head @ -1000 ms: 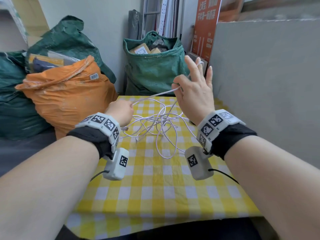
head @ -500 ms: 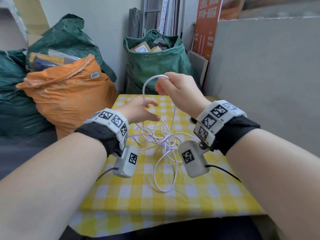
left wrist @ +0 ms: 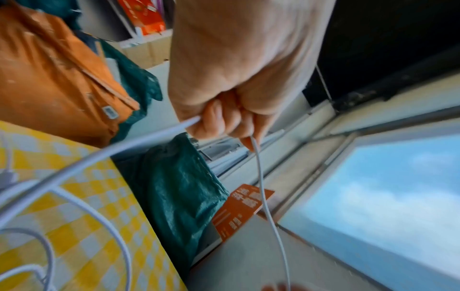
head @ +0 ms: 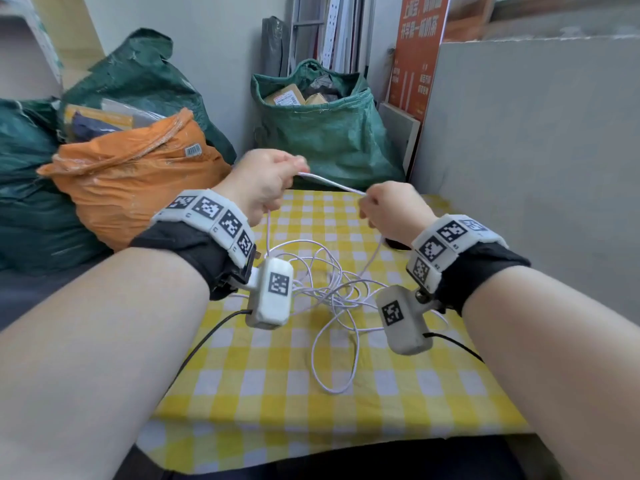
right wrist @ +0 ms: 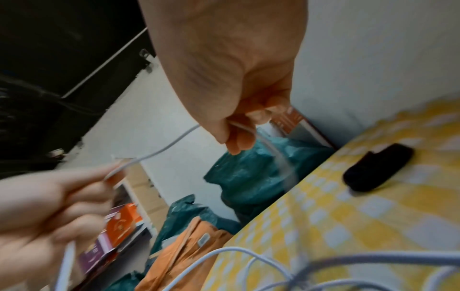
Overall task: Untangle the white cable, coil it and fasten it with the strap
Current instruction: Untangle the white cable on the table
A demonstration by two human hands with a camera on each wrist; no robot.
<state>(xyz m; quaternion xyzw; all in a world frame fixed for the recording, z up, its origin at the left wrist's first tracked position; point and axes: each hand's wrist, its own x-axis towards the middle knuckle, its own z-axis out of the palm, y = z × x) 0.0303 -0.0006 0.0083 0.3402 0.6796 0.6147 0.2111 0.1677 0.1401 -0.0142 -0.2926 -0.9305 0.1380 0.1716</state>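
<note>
One white cable [head: 332, 289], a single tangled length. One black strap [right wrist: 378, 169] lies on the desk's [head: 277, 393] far right part. One desk, under one yellow-checked cloth. Two hands: left hand [head: 263, 183] and right hand [head: 391, 213]. Three green sacks: one far middle [head: 329, 133], two at far left. One orange sack [head: 131, 178]. One orange sign [head: 417, 53].
</note>
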